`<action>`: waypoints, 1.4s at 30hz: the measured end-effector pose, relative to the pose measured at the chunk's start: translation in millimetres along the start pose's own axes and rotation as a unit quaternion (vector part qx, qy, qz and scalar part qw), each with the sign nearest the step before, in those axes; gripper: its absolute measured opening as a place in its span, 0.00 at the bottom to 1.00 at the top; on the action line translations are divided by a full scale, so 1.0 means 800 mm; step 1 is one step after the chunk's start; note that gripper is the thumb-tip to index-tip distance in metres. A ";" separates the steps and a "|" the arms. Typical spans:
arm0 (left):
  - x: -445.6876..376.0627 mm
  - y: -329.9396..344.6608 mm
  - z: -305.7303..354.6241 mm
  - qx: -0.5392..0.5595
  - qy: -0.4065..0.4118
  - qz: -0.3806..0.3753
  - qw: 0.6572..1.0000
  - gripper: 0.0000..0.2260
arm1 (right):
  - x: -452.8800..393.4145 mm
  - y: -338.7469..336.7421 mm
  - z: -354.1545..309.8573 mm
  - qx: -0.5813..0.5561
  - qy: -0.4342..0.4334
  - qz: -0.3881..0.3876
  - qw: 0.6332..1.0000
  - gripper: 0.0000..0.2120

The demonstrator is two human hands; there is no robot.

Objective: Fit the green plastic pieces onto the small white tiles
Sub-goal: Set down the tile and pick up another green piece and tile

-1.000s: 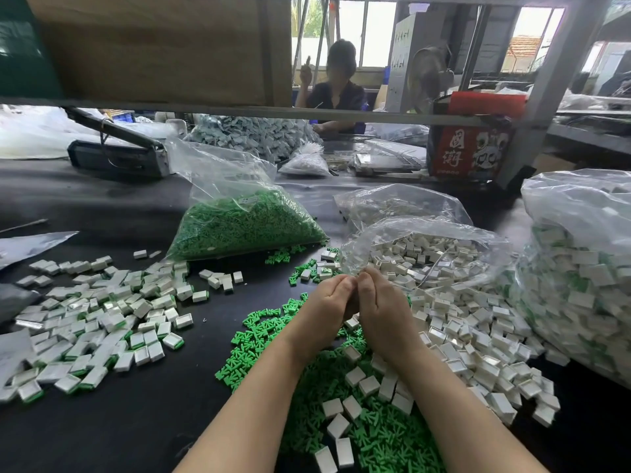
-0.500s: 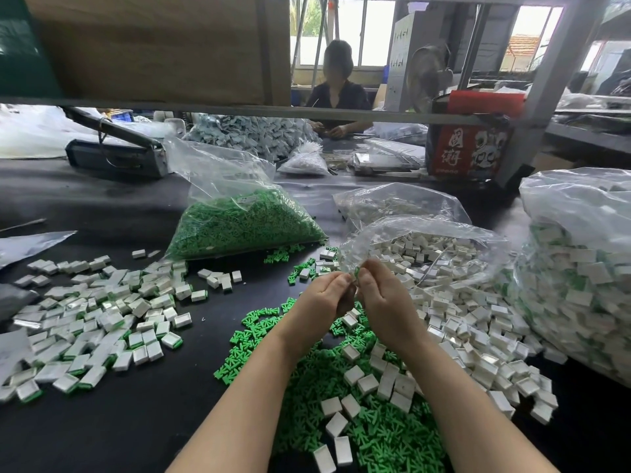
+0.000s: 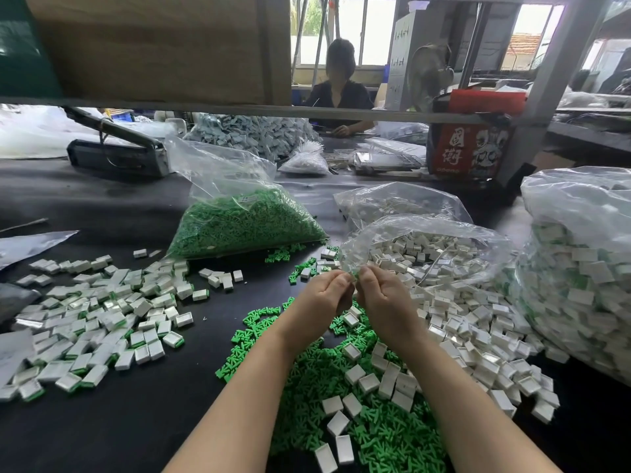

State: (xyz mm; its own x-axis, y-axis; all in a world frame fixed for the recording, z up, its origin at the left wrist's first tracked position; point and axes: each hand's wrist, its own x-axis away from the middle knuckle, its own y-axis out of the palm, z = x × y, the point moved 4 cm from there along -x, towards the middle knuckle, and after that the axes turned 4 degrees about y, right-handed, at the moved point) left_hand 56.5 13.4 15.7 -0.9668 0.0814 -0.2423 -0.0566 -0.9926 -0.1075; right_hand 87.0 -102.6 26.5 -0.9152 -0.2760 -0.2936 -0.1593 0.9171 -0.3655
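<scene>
My left hand and my right hand meet fingertip to fingertip above the table's middle. Between the fingertips sits a small piece with a bit of green showing; the fingers hide most of it, so I cannot tell which hand holds what. Below my forearms lies a heap of loose green plastic pieces with empty white tiles scattered on it. A spread of white tiles runs to the right. Fitted tiles with green edges lie in a pile at left.
An open bag of green pieces lies behind the hands, an open bag of white tiles to its right. A big bag of fitted tiles stands at far right. A person sits across the black table.
Both hands have risen a little and moved slightly away from me, still joined at the fingertips. The person opposite has lowered a raised hand.
</scene>
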 end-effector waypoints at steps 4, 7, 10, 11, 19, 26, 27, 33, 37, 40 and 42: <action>0.001 -0.003 0.002 -0.006 -0.001 -0.027 1.000 0.10 | -0.001 -0.002 -0.001 -0.003 0.000 -0.041 0.999 0.17; 0.002 -0.004 0.001 -0.012 -0.008 -0.036 0.999 0.11 | -0.001 -0.004 -0.001 0.000 0.002 -0.064 0.998 0.17; 0.003 -0.006 -0.001 -0.028 -0.017 -0.037 0.999 0.12 | 0.000 -0.004 -0.002 0.039 -0.011 -0.080 0.996 0.18; 0.003 -0.006 -0.001 -0.032 -0.019 -0.038 0.999 0.12 | 0.001 -0.004 -0.002 0.056 -0.020 -0.081 0.995 0.18; 0.006 -0.008 0.004 -0.040 -0.023 -0.027 0.999 0.12 | 0.002 0.005 -0.001 0.060 -0.009 -0.071 0.996 0.17; 0.004 -0.004 -0.004 -0.031 -0.042 -0.021 0.998 0.22 | 0.008 0.008 -0.002 0.077 -0.022 -0.066 0.995 0.17; 0.004 -0.004 -0.006 -0.031 -0.048 -0.015 0.998 0.24 | 0.009 0.010 -0.002 0.087 -0.024 -0.064 0.994 0.18; 0.008 0.001 -0.013 -0.047 -0.069 0.014 0.996 0.20 | 0.011 0.013 0.008 0.097 0.003 -0.052 0.994 0.19; 0.008 -0.003 -0.019 -0.061 -0.076 0.002 0.995 0.18 | 0.009 0.013 0.009 0.107 0.012 -0.069 0.992 0.19; 0.008 -0.006 -0.026 -0.059 -0.086 -0.007 0.995 0.17 | 0.008 0.013 0.011 0.107 0.014 -0.080 0.991 0.19; 0.009 -0.006 -0.028 -0.046 -0.092 -0.017 0.995 0.15 | 0.007 0.013 0.013 0.103 0.012 -0.087 0.991 0.19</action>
State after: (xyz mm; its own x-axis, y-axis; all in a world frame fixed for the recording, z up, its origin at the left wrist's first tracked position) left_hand 55.4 20.5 -6.8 -0.9945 0.0877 -0.0565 -0.0747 -0.9766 -0.2018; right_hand 84.1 -97.6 11.5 -0.8896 -0.4157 -0.1891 -0.2397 0.7774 -0.5815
